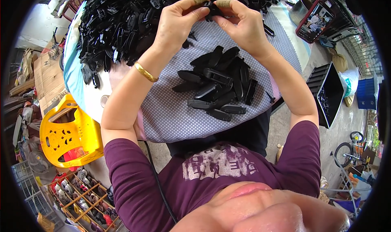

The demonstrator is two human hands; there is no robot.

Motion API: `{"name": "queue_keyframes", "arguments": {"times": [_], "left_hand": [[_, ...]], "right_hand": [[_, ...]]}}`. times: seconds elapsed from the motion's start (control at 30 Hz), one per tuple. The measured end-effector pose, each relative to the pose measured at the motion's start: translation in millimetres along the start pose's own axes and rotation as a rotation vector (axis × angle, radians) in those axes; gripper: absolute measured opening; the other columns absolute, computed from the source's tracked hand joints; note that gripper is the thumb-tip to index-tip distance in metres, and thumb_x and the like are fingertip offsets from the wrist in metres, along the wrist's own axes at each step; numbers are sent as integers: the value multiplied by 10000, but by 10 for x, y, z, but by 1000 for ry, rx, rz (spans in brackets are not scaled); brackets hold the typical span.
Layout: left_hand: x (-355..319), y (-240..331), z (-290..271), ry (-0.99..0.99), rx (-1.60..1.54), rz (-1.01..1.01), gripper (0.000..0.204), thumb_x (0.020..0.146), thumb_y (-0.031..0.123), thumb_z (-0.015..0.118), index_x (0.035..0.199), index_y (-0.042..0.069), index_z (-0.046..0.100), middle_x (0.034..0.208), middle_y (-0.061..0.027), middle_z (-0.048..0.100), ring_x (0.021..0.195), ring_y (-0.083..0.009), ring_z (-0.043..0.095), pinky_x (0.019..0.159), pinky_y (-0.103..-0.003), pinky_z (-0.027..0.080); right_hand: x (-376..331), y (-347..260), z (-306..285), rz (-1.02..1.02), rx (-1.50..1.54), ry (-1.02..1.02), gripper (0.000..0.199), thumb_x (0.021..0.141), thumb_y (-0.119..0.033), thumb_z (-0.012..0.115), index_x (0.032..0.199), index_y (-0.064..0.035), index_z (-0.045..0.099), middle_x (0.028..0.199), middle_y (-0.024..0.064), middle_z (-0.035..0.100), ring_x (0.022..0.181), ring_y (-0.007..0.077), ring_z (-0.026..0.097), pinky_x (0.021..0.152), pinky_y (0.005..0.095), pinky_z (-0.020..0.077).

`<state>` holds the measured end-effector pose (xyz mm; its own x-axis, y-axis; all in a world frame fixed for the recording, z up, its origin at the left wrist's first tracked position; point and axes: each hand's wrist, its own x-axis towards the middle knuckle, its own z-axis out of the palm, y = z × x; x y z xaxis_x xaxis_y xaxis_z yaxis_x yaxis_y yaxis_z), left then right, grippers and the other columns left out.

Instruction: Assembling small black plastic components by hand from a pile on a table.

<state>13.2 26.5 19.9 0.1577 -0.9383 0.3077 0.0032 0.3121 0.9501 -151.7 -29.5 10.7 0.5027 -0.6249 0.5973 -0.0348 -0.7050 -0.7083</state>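
At the far side of the cloth-covered table, my left hand [176, 23] and my right hand [247, 25] meet, fingertips pinched on a small black plastic piece [212, 13]. Fingers hide much of it, so its exact kind cannot be made out. A tan cover wraps one finger on each hand. Nearer to me lies a loose pile of long, rounded black plastic parts [220, 77], apart from both hands. Beyond and to the left spreads a large heap of similar black parts [118, 28], close behind my fingers.
A patterned grey cloth [171, 124] covers the table. To its left stands a yellow plastic chair [87, 128], with a shoe rack [85, 203] below. On the right are a black crate [332, 95] holding small dark pieces and, farther back, a propped-up phone or tablet [315, 22].
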Motion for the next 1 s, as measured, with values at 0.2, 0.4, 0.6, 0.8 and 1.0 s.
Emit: {"name": "queue_keyframes", "arguments": {"times": [0.2, 0.4, 0.6, 0.8, 1.0], "left_hand": [[-37, 66, 88, 43, 45, 18, 242, 841, 35, 614, 1078, -10, 631, 945, -73, 665, 858, -116, 619, 798, -219, 496], [-27, 160, -15, -123, 187, 110, 226, 867, 69, 590, 1084, 44, 648, 968, -68, 674, 878, -125, 620, 826, -225, 486], [-12, 133, -55, -193, 141, 144, 206, 873, 84, 588, 1063, 60, 663, 933, -57, 681, 865, -124, 623, 831, -221, 482], [-27, 218, -151, -399, 544, 136, 296, 805, 116, 660, 1091, 42, 642, 766, -52, 665, 629, -66, 554, 602, -198, 459], [-258, 495, 242, -833, 747, 129, 350, 745, 201, 715, 1072, 94, 647, 845, -73, 661, 788, -216, 561, 755, -328, 458]], "right_hand": [[6, 38, 30, -178, -254, 18, 298, 767, -63, 706, 1038, 6, 603, 899, 83, 656, 835, 149, 637, 717, 270, 549], [38, 64, -49, 244, -16, -341, 308, 803, -182, 695, 1034, 7, 617, 805, 63, 647, 770, 111, 619, 649, 232, 525], [-51, 41, -25, 130, -60, -255, 330, 816, -257, 684, 1003, 10, 635, 733, 54, 647, 653, 68, 579, 585, 223, 477], [121, 44, -338, -194, -624, -333, 371, 698, -333, 749, 929, -61, 646, 841, 88, 633, 689, 230, 609, 602, 311, 479], [162, 166, -805, 312, -1084, -406, 284, 706, -289, 708, 865, -60, 656, 759, 80, 635, 735, 240, 623, 645, 335, 489]]}}
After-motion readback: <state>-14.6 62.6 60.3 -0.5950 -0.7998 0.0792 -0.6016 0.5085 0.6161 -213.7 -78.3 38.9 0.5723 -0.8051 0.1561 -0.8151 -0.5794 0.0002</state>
